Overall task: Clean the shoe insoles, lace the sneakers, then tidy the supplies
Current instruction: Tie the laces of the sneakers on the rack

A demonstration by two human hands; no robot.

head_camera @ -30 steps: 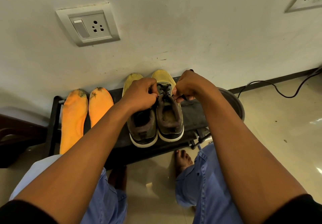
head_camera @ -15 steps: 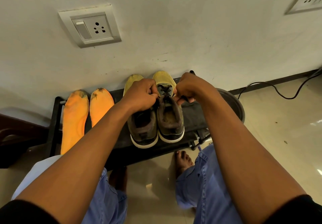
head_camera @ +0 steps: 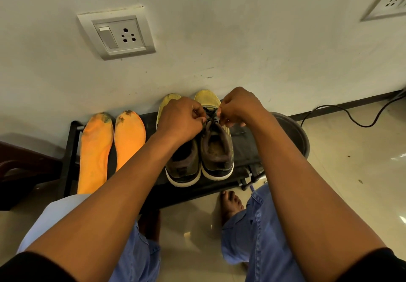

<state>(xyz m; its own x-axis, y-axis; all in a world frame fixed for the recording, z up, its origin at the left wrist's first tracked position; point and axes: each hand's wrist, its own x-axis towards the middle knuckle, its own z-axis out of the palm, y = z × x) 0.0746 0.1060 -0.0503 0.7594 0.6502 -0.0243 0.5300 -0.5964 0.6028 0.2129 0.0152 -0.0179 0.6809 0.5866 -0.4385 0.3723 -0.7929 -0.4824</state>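
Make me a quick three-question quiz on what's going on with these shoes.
1. True or false: both hands work at the lace of the right sneaker.
2. Where do the two orange insoles lie? A) inside the sneakers B) on the rack, left of the sneakers C) on the floor
3. Fill in: behind the rack's right end stands a dark round ____.

Key
1. True: the left hand and the right hand pinch it.
2. B
3. Basin
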